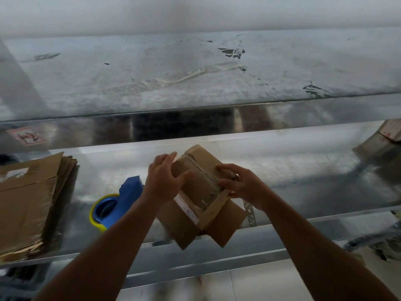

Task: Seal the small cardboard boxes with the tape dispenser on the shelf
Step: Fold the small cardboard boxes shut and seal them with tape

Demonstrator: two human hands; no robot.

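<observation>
I have both hands on the box (201, 177) at the centre of the frame, tilted, with its lower corners out past the shelf's (303, 170) front edge. I cannot tell whether it rests on the shelf or is carried. My left hand (165, 177) grasps its left side, thumb over the top. My right hand (240, 187) pinches the flap edge on the right, fingers curled onto the corrugated rim.

I judge this to be the flap-closing step, as no fresh tape shows along the seam. The dispenser (128, 192) lies untouched on the shelf, just beside my left wrist, at lower left of centre.

The next move calls for pressing the flaps flat and bringing the box fully onto the shelf. One hand then holds the seam closed while the other lets go and reaches for the dispenser. The left is the nearer hand.

The loose flap hanging over the front edge could catch on the way in. The upper shelf (195, 72) juts out overhead and limits any lift. Bare shelf lies open to the right, as far as another box (386, 137) at the right edge. A stack of flat cardboard (28, 203) fills the left.
</observation>
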